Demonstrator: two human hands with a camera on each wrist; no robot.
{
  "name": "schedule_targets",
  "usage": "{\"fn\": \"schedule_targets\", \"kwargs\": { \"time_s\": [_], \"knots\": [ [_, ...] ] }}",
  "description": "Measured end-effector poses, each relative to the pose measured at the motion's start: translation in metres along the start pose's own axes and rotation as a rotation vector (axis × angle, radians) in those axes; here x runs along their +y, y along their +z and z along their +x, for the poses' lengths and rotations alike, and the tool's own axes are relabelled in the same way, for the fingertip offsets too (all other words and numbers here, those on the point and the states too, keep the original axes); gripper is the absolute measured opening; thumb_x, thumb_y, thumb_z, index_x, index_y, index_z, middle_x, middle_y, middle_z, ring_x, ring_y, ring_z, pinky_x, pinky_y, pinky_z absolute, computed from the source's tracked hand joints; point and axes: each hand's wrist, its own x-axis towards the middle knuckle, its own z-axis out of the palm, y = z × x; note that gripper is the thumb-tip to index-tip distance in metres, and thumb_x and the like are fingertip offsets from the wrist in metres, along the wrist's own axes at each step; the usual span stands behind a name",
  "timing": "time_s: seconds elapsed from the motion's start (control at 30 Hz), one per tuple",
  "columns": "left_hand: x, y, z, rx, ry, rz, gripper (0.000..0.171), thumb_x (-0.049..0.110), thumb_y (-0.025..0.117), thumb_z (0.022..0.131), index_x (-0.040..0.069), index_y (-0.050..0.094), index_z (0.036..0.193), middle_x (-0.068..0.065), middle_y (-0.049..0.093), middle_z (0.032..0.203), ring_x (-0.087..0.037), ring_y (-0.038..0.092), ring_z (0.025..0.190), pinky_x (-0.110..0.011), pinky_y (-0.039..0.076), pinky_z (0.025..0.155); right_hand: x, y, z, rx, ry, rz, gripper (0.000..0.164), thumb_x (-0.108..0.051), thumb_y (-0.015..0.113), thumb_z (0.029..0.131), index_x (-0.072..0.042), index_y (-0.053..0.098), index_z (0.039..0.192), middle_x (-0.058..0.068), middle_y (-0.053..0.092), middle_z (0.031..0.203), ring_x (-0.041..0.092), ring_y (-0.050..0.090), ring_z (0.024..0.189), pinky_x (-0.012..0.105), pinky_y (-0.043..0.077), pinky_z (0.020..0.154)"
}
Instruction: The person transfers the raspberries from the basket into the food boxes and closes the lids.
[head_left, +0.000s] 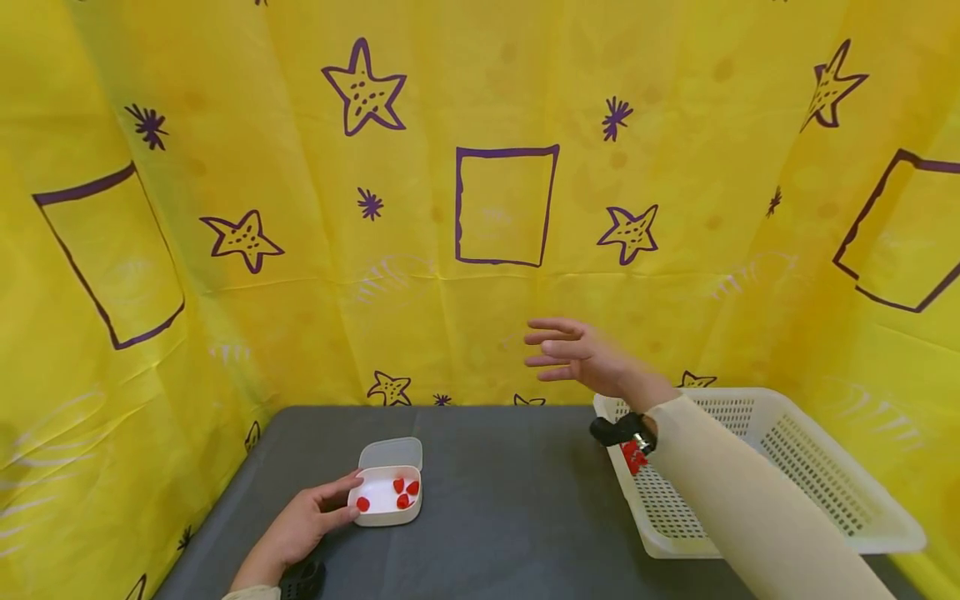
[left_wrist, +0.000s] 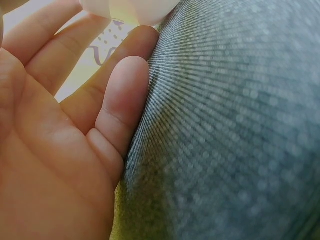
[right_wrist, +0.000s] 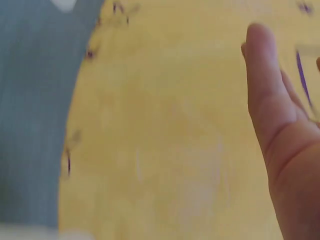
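Four red pieces (head_left: 402,502) sit in the box (head_left: 387,518) that the left hand (head_left: 300,523) holds with half-curled fingers, down-left of the spread, seemingly empty fingers of the right hand (head_left: 581,354).

Bench (head_left: 510,508): dark grey cloth surface, matt, fine ribbed weave in the left wrist view. Box (head_left: 386,519): smooth pale plastic; lid (head_left: 392,454) cloudy, translucent plastic. Red pieces (head_left: 402,501): too small to judge material. Basket (head_left: 813,467): off-white plastic, perforated walls. Curtain (head_left: 420,333): thin yellow printed fabric, creased, faint sheen. Sleeve (head_left: 735,492): matt cream cloth.
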Motion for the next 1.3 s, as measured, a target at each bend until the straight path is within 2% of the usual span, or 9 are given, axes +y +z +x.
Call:
{"fn": "schedule_targets", "kwargs": {
  "time_s": [0.13,0.23,0.33,0.43,0.57,0.7,0.93,1.03,1.3],
  "knots": [
    [0.000,0.001,0.000,0.005,-0.009,0.005,0.054,0.030,0.075,0.090,0.007,0.062,0.137,-0.013,0.049,0.147,-0.041,0.043,0.133,-0.048,0.045,0.101,-0.004,-0.051,-0.039,-0.002,-0.016,0.004,0.046,-0.011,0.054,0.103,-0.014,0.045,0.149,0.017,0.043,0.148,0.051,0.040,0.131,0.051,0.048,0.098],
    [0.000,0.001,-0.001,0.006,-0.018,0.004,0.055,0.031,0.075,0.090,0.008,0.061,0.138,-0.012,0.049,0.147,-0.042,0.041,0.134,-0.049,0.044,0.101,-0.001,-0.082,-0.066,-0.006,-0.016,0.003,0.043,-0.010,0.049,0.106,-0.018,0.047,0.147,0.013,0.047,0.145,0.052,0.039,0.132,0.052,0.047,0.098],
    [0.000,0.000,-0.001,0.005,-0.022,-0.001,0.055,0.030,0.075,0.090,0.007,0.061,0.138,-0.012,0.049,0.147,-0.042,0.042,0.134,-0.050,0.045,0.101,0.007,-0.104,-0.087,0.007,0.011,-0.008,0.041,-0.009,0.045,0.107,-0.020,0.048,0.146,0.009,0.050,0.143,0.050,0.041,0.131,0.054,0.044,0.099],
    [0.000,-0.001,-0.001,0.005,-0.019,-0.003,0.055,0.030,0.075,0.091,0.007,0.061,0.138,-0.012,0.049,0.148,-0.041,0.044,0.133,-0.048,0.046,0.100,0.020,-0.118,-0.103,0.048,0.066,-0.021,0.040,-0.008,0.044,0.107,-0.021,0.052,0.144,0.009,0.052,0.141,0.050,0.043,0.130,0.056,0.042,0.100],
    [0.000,-0.001,-0.001,0.002,-0.007,-0.011,0.055,0.030,0.075,0.091,0.006,0.060,0.138,-0.012,0.048,0.148,-0.040,0.045,0.132,-0.047,0.048,0.099,0.040,-0.127,-0.117,0.085,0.132,-0.039,0.040,-0.009,0.043,0.107,-0.024,0.054,0.142,0.017,0.045,0.147,0.050,0.041,0.131,0.055,0.042,0.101],
    [0.000,0.000,-0.001,-0.001,0.003,-0.022,0.054,0.029,0.075,0.091,0.005,0.061,0.138,-0.013,0.048,0.148,-0.041,0.045,0.132,-0.044,0.048,0.098,0.058,-0.134,-0.124,0.089,0.180,-0.040,0.042,-0.010,0.045,0.107,-0.022,0.049,0.147,0.027,0.031,0.155,0.051,0.039,0.132,0.055,0.042,0.102],
    [0.001,0.000,0.000,0.006,-0.004,-0.016,0.054,0.029,0.075,0.090,0.006,0.061,0.138,-0.012,0.049,0.147,-0.040,0.045,0.132,-0.046,0.047,0.099,0.081,-0.131,-0.125,0.067,0.301,-0.115,0.063,-0.010,0.053,0.104,-0.004,0.021,0.158,0.033,0.019,0.157,0.051,0.038,0.133,0.062,0.037,0.104],
    [0.001,0.000,0.000,0.007,-0.002,-0.017,0.055,0.029,0.075,0.090,0.007,0.061,0.138,-0.012,0.049,0.147,-0.041,0.044,0.133,-0.049,0.045,0.100,0.090,-0.127,-0.123,0.048,0.364,-0.157,0.068,-0.010,0.059,0.101,-0.005,0.022,0.158,0.033,0.021,0.156,0.048,0.038,0.135,0.062,0.039,0.102],
    [0.001,0.001,-0.001,0.020,-0.007,-0.006,0.054,0.029,0.076,0.089,0.009,0.062,0.137,-0.011,0.050,0.147,-0.041,0.040,0.136,-0.053,0.041,0.104,0.110,-0.124,-0.114,0.055,0.448,-0.242,0.071,-0.008,0.069,0.093,-0.004,0.034,0.154,0.029,0.042,0.146,0.041,0.056,0.117,0.057,0.049,0.093]
  ]
}}
